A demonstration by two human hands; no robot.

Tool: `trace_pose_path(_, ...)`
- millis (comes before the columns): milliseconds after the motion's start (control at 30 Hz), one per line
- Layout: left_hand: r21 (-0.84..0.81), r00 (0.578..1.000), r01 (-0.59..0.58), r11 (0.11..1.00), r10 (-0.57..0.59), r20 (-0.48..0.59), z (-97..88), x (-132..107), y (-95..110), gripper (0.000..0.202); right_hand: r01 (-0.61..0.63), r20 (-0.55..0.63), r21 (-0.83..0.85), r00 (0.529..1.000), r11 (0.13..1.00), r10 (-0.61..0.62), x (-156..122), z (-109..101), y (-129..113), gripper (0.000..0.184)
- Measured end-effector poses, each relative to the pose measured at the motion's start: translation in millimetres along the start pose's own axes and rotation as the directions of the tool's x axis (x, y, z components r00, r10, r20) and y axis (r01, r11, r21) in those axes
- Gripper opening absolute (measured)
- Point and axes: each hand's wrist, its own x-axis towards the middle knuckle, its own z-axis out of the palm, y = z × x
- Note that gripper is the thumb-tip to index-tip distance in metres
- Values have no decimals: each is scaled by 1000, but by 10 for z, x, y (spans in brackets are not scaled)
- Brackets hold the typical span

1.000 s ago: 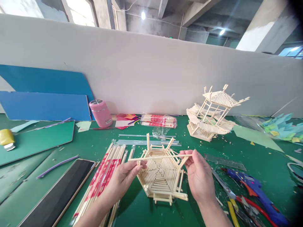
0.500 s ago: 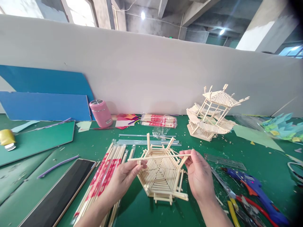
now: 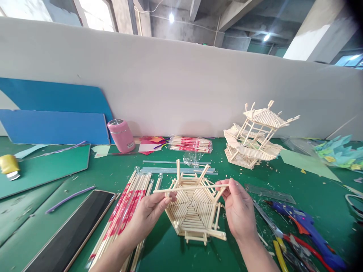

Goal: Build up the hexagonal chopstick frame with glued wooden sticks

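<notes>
A thin wooden stick (image 3: 193, 187) is held level between both hands, just above a hexagonal frame of wooden sticks (image 3: 194, 209) that rests on the green table. My left hand (image 3: 147, 213) pinches the stick's left end. My right hand (image 3: 239, 209) pinches its right end with thumb and forefinger. The frame has several upright posts rising from its rim.
Wrapped chopstick packs (image 3: 124, 209) lie left of the frame, more packs (image 3: 190, 144) at the back. A finished stick pavilion (image 3: 253, 138) stands back right. A blue glue gun (image 3: 304, 228), pliers, a clear ruler (image 3: 269, 193), a black tablet (image 3: 70, 230) and a pink cup (image 3: 121, 135) lie around.
</notes>
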Motion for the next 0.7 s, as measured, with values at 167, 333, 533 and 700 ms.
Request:
trace_pose_path(167, -9, 1000, 4, 1000, -4, 5, -1, 0, -11, 23, 14, 3, -26, 1000, 1000, -13, 4, -4, 8, 20)
trace_pose_path(333, -3, 1000, 10, 1000, -10, -2, 0, -5, -18, 23, 25, -4, -46, 1000, 999, -26, 6, -6, 19, 21)
trace_pose_path(533, -7, 1000, 12, 1000, -12, -4, 6, 4, 13, 24, 29, -2, -54, 1000, 998, -30, 6, 0, 19, 21)
trace_pose_path(700, -3, 1000, 15, 1000, -15, -13, -4, 3, 47, 24, 33, -5, -49, 999, 998, -33, 6, 3, 18, 22)
